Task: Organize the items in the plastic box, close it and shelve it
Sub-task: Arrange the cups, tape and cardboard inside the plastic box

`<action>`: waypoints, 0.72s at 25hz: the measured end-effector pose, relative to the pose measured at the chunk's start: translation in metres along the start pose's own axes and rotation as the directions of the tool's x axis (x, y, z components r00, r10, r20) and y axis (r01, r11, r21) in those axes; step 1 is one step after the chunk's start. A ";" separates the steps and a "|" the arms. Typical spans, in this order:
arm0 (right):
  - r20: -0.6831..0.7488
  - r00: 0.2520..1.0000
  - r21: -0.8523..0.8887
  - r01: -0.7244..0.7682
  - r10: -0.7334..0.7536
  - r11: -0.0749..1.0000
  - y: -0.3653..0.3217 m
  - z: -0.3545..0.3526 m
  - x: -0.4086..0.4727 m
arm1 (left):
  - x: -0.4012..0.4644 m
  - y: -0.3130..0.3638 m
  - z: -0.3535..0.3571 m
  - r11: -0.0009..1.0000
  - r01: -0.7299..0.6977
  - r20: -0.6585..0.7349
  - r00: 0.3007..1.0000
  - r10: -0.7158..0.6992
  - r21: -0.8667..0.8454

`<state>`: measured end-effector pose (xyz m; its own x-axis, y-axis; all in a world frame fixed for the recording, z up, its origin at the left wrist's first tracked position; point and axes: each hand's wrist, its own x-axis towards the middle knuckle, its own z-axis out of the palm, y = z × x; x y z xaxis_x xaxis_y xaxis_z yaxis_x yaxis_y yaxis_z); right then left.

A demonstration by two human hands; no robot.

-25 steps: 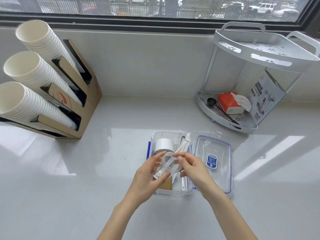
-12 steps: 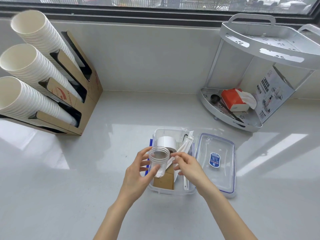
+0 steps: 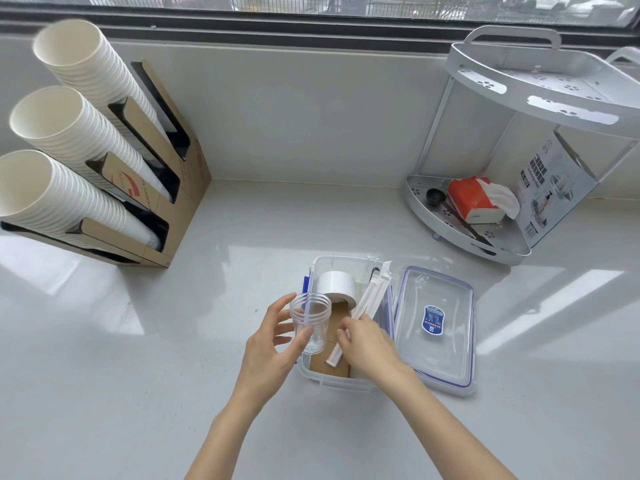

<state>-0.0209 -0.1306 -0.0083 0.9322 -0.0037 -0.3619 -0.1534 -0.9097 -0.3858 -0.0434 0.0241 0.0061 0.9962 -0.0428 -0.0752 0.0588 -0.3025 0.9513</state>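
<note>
Between my left hand's (image 3: 268,344) thumb and fingertips (image 3: 304,336) sits a clear plastic cup (image 3: 310,322), held upright at the plastic box's (image 3: 332,381) near-left corner. It looks light, thin-walled and slick, so I'd grip low around the body, gently. My right hand (image 3: 367,342) reaches into the box, fingers curled beside the wrapped straws (image 3: 370,297); whether they pinch anything, I cannot tell.

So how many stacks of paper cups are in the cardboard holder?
3: top stack, middle stack, bottom stack, all slanting out of the cardboard holder on the left.
</note>
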 end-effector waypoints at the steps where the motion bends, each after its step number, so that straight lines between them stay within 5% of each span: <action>1: -0.012 1.000 -0.055 -0.011 0.010 0.998 0.001 -0.002 0.000 | 0.000 0.001 0.000 1.000 0.004 0.001 1.000 -0.004 -0.007; 8: 0.007 0.996 -0.147 -0.087 0.089 0.985 -0.003 -0.009 0.000 | -0.001 0.005 0.003 1.000 -0.001 0.017 1.000 0.001 -0.017; 18: 0.028 0.987 0.152 -0.158 0.156 0.976 -0.001 -0.001 0.011 | -0.002 0.004 0.002 1.000 0.012 0.002 1.000 -0.012 -0.009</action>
<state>-0.0099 -0.1301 -0.0116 0.8873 -0.1333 -0.4415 -0.3469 -0.8238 -0.4484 -0.0450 0.0208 0.0090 0.9954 -0.0410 -0.0870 0.0712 -0.2942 0.9531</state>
